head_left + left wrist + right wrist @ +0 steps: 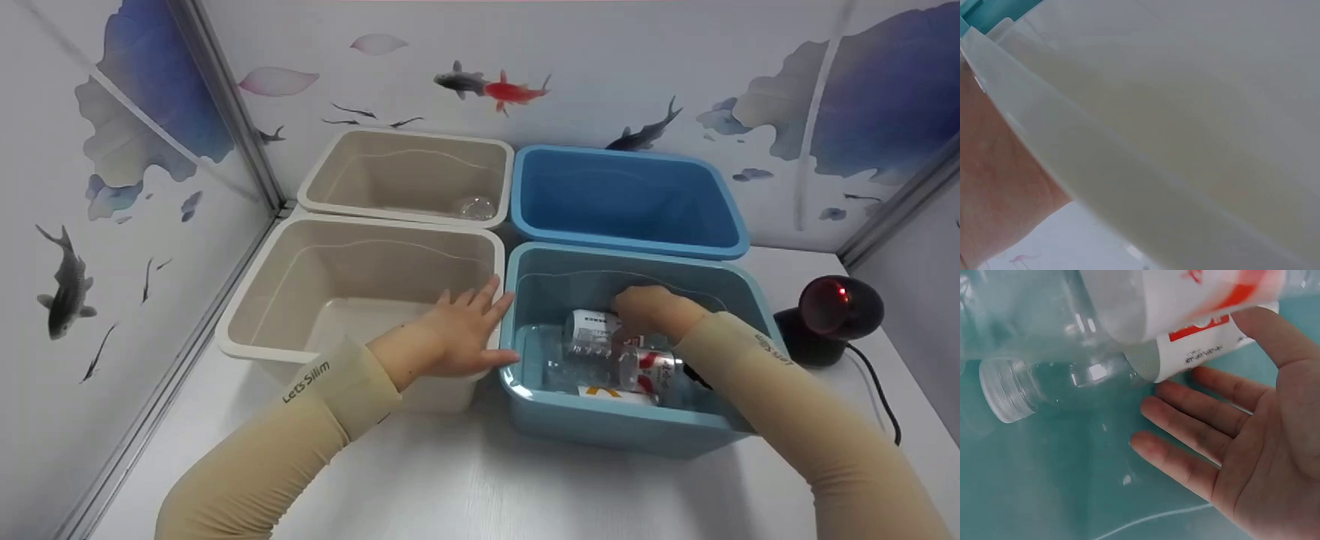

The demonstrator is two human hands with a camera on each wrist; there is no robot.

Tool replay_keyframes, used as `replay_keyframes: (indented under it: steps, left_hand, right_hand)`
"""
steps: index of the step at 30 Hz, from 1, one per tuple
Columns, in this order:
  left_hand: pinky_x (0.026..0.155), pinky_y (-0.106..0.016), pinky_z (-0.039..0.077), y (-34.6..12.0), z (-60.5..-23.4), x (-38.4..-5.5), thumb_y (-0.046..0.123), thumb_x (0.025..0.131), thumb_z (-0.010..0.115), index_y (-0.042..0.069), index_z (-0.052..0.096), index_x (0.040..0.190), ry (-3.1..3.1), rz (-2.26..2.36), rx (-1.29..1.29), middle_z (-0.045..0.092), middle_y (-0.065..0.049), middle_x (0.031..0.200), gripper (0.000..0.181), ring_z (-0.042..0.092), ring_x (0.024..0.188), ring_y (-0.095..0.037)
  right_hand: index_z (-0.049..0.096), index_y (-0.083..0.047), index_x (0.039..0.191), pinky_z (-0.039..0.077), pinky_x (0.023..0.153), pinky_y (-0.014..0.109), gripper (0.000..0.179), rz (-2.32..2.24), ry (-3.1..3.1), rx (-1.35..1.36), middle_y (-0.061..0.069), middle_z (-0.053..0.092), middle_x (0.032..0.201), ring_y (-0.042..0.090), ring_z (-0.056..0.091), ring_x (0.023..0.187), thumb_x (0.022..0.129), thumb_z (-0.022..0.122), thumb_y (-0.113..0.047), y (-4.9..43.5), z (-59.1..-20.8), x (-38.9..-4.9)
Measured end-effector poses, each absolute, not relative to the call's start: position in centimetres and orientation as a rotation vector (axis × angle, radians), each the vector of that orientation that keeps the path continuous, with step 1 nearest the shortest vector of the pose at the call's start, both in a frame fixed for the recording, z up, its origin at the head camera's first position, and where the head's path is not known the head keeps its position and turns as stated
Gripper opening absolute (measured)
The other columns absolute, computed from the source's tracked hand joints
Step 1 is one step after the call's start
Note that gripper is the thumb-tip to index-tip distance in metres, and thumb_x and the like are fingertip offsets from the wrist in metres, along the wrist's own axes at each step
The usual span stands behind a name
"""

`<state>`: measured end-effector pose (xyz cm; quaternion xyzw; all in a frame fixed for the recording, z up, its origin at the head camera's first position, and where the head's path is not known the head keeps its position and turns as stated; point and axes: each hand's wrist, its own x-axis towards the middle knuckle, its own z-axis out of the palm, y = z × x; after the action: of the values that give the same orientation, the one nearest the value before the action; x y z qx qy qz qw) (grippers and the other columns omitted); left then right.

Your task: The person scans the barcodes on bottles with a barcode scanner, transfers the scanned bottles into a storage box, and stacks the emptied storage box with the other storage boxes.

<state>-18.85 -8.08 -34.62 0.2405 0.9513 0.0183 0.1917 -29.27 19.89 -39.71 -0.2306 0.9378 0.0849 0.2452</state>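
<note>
In the head view my left hand (pixel 456 336), palm down with fingers spread, rests at the right rim of the front beige bin (pixel 259 349). It holds nothing. My right hand (pixel 654 309) reaches down into the light teal bin (pixel 630 424). There, clear plastic bottles lie on their sides, one with a white label (pixel 594 324) and one with a red-and-white label (pixel 656 373). The right wrist view shows straight fingers (pixel 1176 461) beside a capped bottle (pixel 1095 379), thumb over its label. Another bottle lies across it, partly hiding it.
Behind stand a second beige bin (pixel 360 208), with a small clear item (pixel 476 208) inside, and a darker blue bin (pixel 630 241). A black scanner-like device (pixel 841 309) with a red light and cable stands on the white table (pixel 450 480) at right. Printed panels enclose the table.
</note>
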Motion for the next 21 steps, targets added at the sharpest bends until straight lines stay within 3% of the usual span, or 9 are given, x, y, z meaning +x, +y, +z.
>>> replay_keyframes:
  steps: [6, 14, 21]
  left_hand:
    - [0.113, -0.057, 0.013, -7.93, -34.62, -18.67, 0.07, 0.088, 0.03, 0.019, 0.0, 0.152, 2.672, 0.054, 0.698, -0.009, -0.009, 0.159, 0.087, 0.015, 0.144, -0.034]
    - [0.114, -0.056, 0.014, -8.02, -34.49, -18.52, 0.07, 0.088, 0.033, 0.021, 0.001, 0.152, 2.673, 0.069, 0.671, -0.007, -0.007, 0.159, 0.086, 0.018, 0.144, -0.032]
    - [0.114, -0.056, 0.014, -8.06, -34.57, -18.55, 0.07, 0.088, 0.033, 0.022, 0.0, 0.152, 2.667, 0.085, 0.667, -0.008, -0.006, 0.159, 0.087, 0.017, 0.145, -0.031]
  right_hand:
    - [0.064, -0.006, 0.078, 0.047, 0.058, 0.033, 0.029, 0.402, 2.567, -0.732, 0.002, 0.059, 0.068, 0.017, 0.052, 0.06, 0.08, 0.069, -0.034, 19.76, -40.34, -29.57]
    - [0.065, -0.004, 0.087, 0.05, 0.068, 0.039, 0.031, 0.327, 2.561, -0.724, 0.005, 0.061, 0.078, 0.02, 0.055, 0.068, 0.079, 0.072, -0.033, 19.5, -40.45, -29.55]
    - [0.067, -0.007, 0.086, 0.045, 0.062, 0.035, 0.015, 0.045, 2.569, -0.67, 0.004, 0.061, 0.076, 0.018, 0.054, 0.067, 0.083, 0.066, -0.022, 20.04, -39.91, -29.42]
